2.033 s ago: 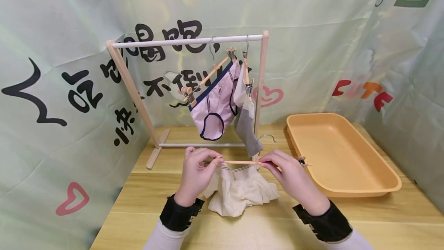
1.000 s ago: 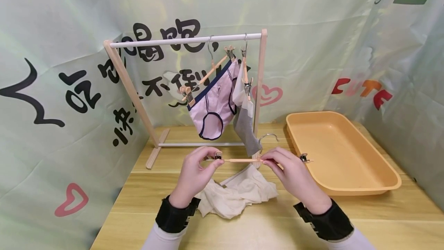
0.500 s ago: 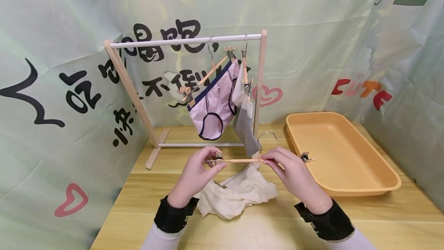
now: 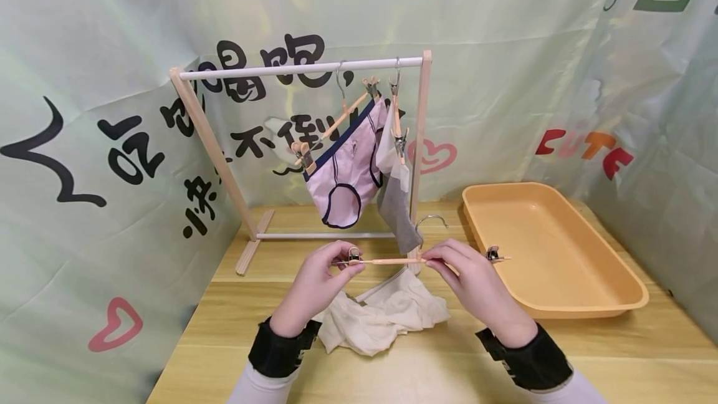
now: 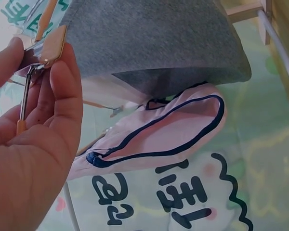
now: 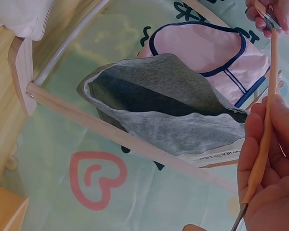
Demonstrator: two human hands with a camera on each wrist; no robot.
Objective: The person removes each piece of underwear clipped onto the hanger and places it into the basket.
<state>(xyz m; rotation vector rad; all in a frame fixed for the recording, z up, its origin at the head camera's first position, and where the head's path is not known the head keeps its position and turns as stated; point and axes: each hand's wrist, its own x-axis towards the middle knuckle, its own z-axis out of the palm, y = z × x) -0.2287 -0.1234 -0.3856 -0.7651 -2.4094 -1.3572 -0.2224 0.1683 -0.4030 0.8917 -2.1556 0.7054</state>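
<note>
In the head view my left hand (image 4: 320, 282) pinches the left clip (image 4: 354, 255) of a peach clip hanger (image 4: 392, 261). My right hand (image 4: 473, 279) holds the hanger's middle, just below its metal hook (image 4: 432, 217). The second clip (image 4: 492, 254) sticks out to the right of that hand. Below the hanger a cream garment (image 4: 381, 323) lies crumpled on the table, its waistband edge towards the rack. In the left wrist view, thumb and fingers are around the clip (image 5: 53, 45). The right wrist view shows the hanger bar (image 6: 266, 144) lying across my right fingers.
Behind the hands stands a small wooden rack (image 4: 215, 154) with a white top rail. Pink briefs (image 4: 350, 173) with navy trim and grey-and-white underwear (image 4: 399, 204) hang from it on clip hangers. A yellow tray (image 4: 552, 248) is on the right. Printed cloth surrounds the table (image 4: 235, 329).
The cream garment's waistband has dropped from the hanger near my left hand onto the table. My left fingers have shifted, so the clip shows between them. My right hand keeps its hold on the hanger.
</note>
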